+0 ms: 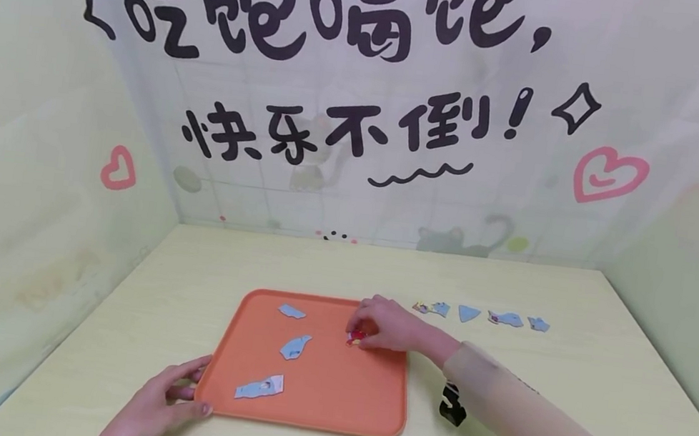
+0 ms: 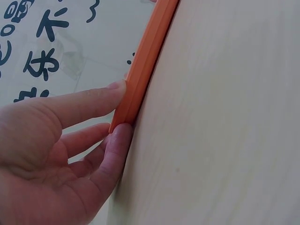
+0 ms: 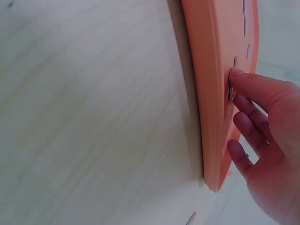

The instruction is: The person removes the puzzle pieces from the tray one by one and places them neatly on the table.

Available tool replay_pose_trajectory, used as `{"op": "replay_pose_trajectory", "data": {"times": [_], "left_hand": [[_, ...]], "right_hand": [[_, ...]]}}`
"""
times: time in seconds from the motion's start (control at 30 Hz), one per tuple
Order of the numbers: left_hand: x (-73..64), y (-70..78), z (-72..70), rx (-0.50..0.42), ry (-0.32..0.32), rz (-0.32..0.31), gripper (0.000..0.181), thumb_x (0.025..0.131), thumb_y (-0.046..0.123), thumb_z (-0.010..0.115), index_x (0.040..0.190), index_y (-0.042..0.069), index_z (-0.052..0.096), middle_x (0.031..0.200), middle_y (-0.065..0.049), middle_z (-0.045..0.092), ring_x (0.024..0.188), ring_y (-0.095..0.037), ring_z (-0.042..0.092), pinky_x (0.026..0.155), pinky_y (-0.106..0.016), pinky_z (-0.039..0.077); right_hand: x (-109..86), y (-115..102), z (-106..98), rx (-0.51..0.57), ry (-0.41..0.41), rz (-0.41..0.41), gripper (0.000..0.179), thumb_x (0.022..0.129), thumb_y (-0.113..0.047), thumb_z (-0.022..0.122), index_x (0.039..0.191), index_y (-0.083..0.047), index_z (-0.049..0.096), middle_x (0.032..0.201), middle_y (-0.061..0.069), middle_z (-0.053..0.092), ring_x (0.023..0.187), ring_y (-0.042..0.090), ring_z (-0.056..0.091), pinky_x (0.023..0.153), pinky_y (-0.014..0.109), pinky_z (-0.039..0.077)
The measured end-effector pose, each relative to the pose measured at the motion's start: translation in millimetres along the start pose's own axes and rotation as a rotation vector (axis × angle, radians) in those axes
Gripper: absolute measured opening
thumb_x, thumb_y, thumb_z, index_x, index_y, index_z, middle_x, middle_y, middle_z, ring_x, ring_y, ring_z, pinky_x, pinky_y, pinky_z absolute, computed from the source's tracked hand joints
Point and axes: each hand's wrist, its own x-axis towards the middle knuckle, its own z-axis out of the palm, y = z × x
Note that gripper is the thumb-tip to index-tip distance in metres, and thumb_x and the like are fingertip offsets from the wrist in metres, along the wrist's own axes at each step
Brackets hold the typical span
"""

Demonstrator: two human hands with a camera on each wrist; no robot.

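From my remote station I took the orange tray (image 1: 336,389) as my landmark. The red piece (image 1: 355,337) was inside it, toward the far right part, directly under the right hand (image 1: 391,323), whose thumb and fingertips were pinching it. It lay on the palm's left, toward the tray's middle; the fingers covered so much of it that I could not tell its long axis. The left hand (image 1: 164,395) was well apart from it, gripping the tray at its near left corner, thumb on the rim. Along the tray's left part, from its far side to its near side, I saw a small blue piece (image 1: 292,311), a curved blue piece (image 1: 294,346) and a long blue strip (image 1: 260,387). Off the tray's far right corner, a row of four flat pieces (image 1: 469,313) ran away to the right on the table (image 1: 618,364). Only the head view gave me the red print; the right wrist view showed the piece nearly edge-on, a thin dark line beneath the thumb. The left wrist view showed the tray's outer wall between the digits.
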Motion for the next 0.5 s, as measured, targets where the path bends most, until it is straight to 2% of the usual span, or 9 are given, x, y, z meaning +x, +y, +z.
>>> {"op": "replay_pose_trajectory", "data": {"times": [0.23,0.5], "left_hand": [[-0.1,-0.9,-0.1,0.004,0.0,0.021,0.08,0.079,0.023,0.082,0.148,0.009,0.044,0.128,-0.009,0.057,0.107,-0.018,0.063,0.084,-0.025,0.051],[-1.2,-1.5,-0.1,0.026,0.013,0.022,0.081,0.078,0.023,0.083,0.148,0.01,0.045,0.126,-0.008,0.057,0.106,-0.017,0.063,0.083,-0.023,0.051]], "right_hand": [[-0.1,-2.7,-1.3,-0.047,-0.004,-0.009,0.018,0.086,-0.025,0.077,0.104,-0.021,0.072,0.098,-0.006,0.066,0.096,0.012,0.051,0.088,0.031,0.044],[-6.9,-1.3,-4.5,-0.042,0.02,-0.008,0.016,0.087,-0.026,0.076,0.102,-0.024,0.072,0.098,-0.01,0.066,0.097,0.01,0.052,0.091,0.033,0.045]]}}
